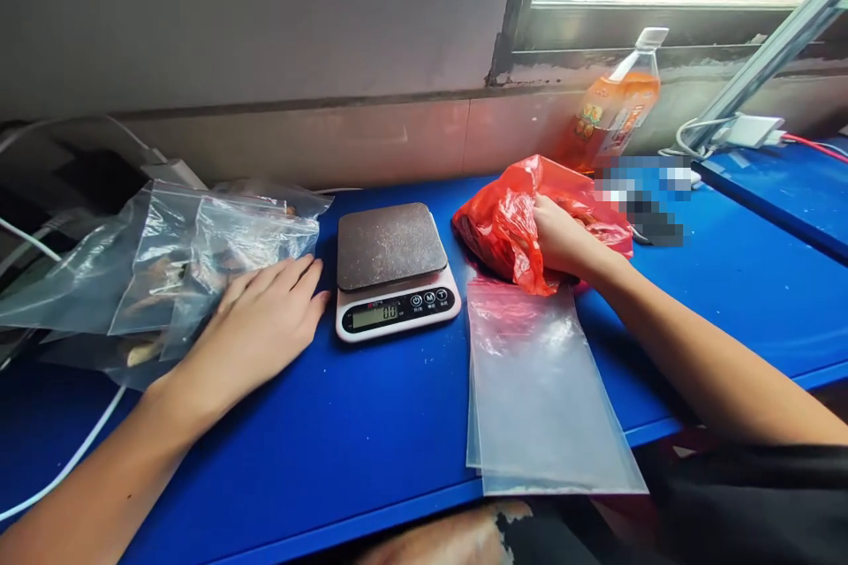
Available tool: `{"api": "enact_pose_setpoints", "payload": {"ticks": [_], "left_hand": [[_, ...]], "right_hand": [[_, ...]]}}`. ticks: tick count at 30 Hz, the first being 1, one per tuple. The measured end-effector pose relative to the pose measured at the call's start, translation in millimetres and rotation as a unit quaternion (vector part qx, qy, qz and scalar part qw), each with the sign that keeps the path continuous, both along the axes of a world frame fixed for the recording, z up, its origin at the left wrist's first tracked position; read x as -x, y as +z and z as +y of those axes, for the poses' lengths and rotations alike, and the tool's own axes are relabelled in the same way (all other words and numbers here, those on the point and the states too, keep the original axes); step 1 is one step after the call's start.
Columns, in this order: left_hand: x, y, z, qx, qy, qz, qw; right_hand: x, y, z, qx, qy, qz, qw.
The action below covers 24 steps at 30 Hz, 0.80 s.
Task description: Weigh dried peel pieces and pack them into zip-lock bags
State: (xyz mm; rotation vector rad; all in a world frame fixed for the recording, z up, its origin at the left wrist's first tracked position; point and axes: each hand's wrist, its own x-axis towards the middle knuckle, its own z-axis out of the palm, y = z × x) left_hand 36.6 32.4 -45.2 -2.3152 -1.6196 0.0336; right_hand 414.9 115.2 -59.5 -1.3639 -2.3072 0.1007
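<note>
My right hand (553, 234) reaches into a red plastic bag (500, 216); its fingers are hidden inside. Palm down, my left hand (268, 309) lies with fingers stretched out at the edge of several clear zip bags (218, 238) holding brownish dried pieces. Between the hands stands a white kitchen scale (397, 318) with a dark square plate (390, 243). Its display reads about 0.0, and a little dust shows on the plate. Flat clear bags (543, 397) lie in front of the red bag, hanging slightly over the table's front edge.
A bottle of orange drink (619, 110) leans by the wall behind the red bag. White cables run along the left side (86, 459) of the blue table (371, 450). A white power adapter (755, 131) sits beside a slanted metal bar (772, 62) at the right.
</note>
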Motion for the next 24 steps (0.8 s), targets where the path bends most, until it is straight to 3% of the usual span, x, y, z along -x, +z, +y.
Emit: {"api": "enact_pose_setpoints", "payload": {"ticks": [7, 13, 18, 24], "left_hand": [[-0.9, -5.1, -0.2, -0.03, -0.01, 0.0, 1.0], [7.0, 4.5, -2.1, 0.043, 0.006, -0.029, 0.999], [23.6, 20.6, 17.3, 0.107, -0.018, -0.047, 0.993], [32.2, 20.9, 37.9, 0.043, -0.022, -0.062, 0.997]], "right_hand": [[13.0, 1.5, 1.0, -0.028, -0.027, -0.005, 0.999], [9.2, -0.3, 7.5, -0.037, -0.023, -0.013, 0.999], [9.2, -6.0, 20.5, -0.017, -0.021, -0.037, 0.999], [14.4, -13.7, 22.5, -0.006, -0.035, -0.061, 0.998]]}}
